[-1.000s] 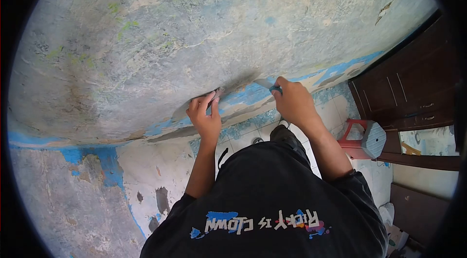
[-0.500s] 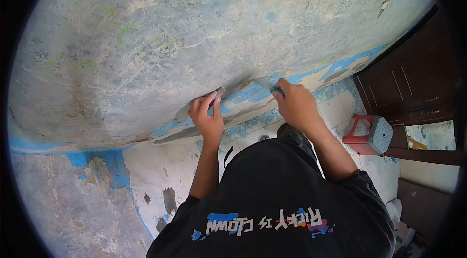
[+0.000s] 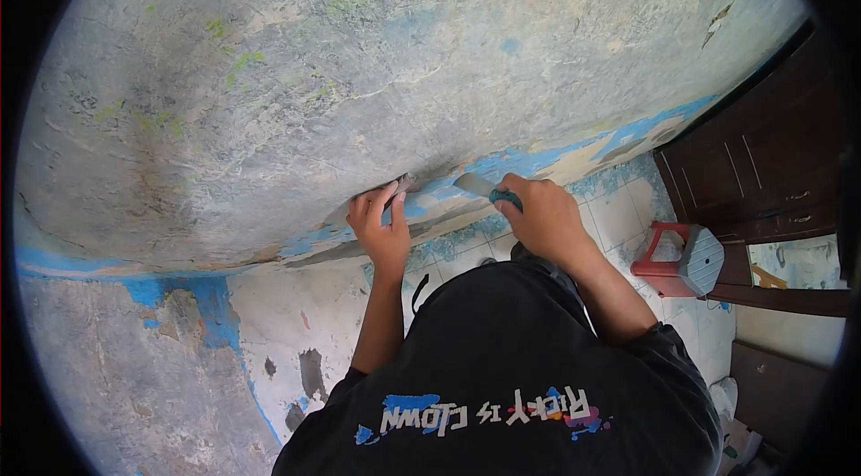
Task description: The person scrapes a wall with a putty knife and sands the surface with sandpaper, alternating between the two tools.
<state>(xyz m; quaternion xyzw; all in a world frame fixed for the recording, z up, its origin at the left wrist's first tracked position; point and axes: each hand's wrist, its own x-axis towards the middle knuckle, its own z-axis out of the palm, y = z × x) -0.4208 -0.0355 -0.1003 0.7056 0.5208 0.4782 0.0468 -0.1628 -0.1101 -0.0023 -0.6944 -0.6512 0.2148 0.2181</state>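
My right hand (image 3: pixel 549 218) is closed around the teal handle of a scraper (image 3: pixel 475 184), whose flat grey blade points left near the blue paint strip on the wall (image 3: pixel 296 99). Against the same wall, my left hand (image 3: pixel 382 229) has its fingers bent round a small greyish piece (image 3: pixel 404 183); what exactly it is cannot be made out. Blue and cream paint patches show around both hands, below the grey, worn surface.
A red stool with a grey top (image 3: pixel 701 259) stands on the tiled floor (image 3: pixel 619 216) at the right. Beyond it is a dark brown cabinet (image 3: pixel 762 153). Peeling wall with blue patches (image 3: pixel 211 310) lies at the lower left.
My right hand and the scraper have moved down a little, and the blade has come away from the dark edge on the wall. My left hand has barely shifted.
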